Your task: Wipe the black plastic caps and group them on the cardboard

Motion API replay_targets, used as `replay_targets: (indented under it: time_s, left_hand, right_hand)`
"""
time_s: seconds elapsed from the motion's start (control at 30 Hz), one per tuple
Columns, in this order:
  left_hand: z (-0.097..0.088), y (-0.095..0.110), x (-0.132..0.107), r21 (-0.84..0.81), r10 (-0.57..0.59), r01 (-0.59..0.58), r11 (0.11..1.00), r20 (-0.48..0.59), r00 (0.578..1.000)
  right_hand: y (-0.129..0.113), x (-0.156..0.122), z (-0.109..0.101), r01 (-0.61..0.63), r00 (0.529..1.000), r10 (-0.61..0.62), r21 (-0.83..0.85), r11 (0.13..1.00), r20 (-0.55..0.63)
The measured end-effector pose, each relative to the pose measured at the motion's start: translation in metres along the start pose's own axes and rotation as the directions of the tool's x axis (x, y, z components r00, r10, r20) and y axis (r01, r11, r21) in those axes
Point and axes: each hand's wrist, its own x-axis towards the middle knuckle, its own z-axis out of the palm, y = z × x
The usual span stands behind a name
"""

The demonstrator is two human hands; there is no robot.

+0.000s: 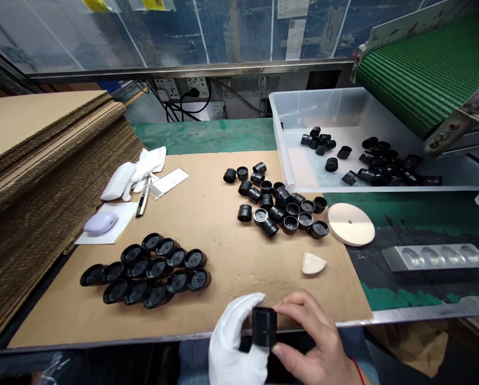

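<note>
Close to the table's front edge, a black plastic cap (264,327) is held upright between my two hands. My left hand (237,339), in a white glove, curls its thumb and fingers around the cap's left side. From the right, my bare right hand (313,342) pinches the same cap with thumb and fingertips. Several black caps (157,270) stand grouped in rows on the cardboard sheet (219,214) to the left. A looser heap of black caps (277,203) lies farther back, some upright and some on their sides.
A clear plastic bin (303,176) with black caps stands below a green conveyor belt (424,80). Nearby are a pale round disc (350,224), a cut wedge (313,263) and a metal block with round hollows (440,258). Stacked cardboard (42,176) borders the left, beside white gloves (149,166).
</note>
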Motion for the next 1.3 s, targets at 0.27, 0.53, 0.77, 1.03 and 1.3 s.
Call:
replay_targets:
  time_s: [0.27,0.53,0.77,1.03,1.3]
  left_hand:
    - [-0.001,-0.001,-0.005,0.008,0.036,-0.036,0.999,0.03,0.999]
    - [-0.001,-0.014,0.003,0.135,0.111,-0.107,0.985,-0.021,0.994]
    - [0.001,-0.017,0.009,0.326,0.297,-0.276,0.904,-0.016,0.955]
    - [0.002,-0.02,0.007,0.319,0.331,-0.311,0.895,-0.007,0.944]
    - [0.004,-0.017,0.009,0.349,0.348,-0.318,0.881,-0.025,0.937]
  right_hand:
    - [0.002,0.002,-0.003,-0.059,0.992,0.057,0.018,0.998,0.113]
    - [0.011,0.008,-0.022,-0.028,0.987,0.045,-0.107,0.994,0.151]
    - [0.045,0.02,-0.047,-0.051,0.999,0.036,-0.613,0.788,-0.036]
    - [0.043,-0.03,-0.052,0.014,0.998,-0.039,-0.496,0.868,-0.041]
    - [0.017,-0.007,-0.031,0.103,0.995,-0.101,-0.266,0.958,0.021]
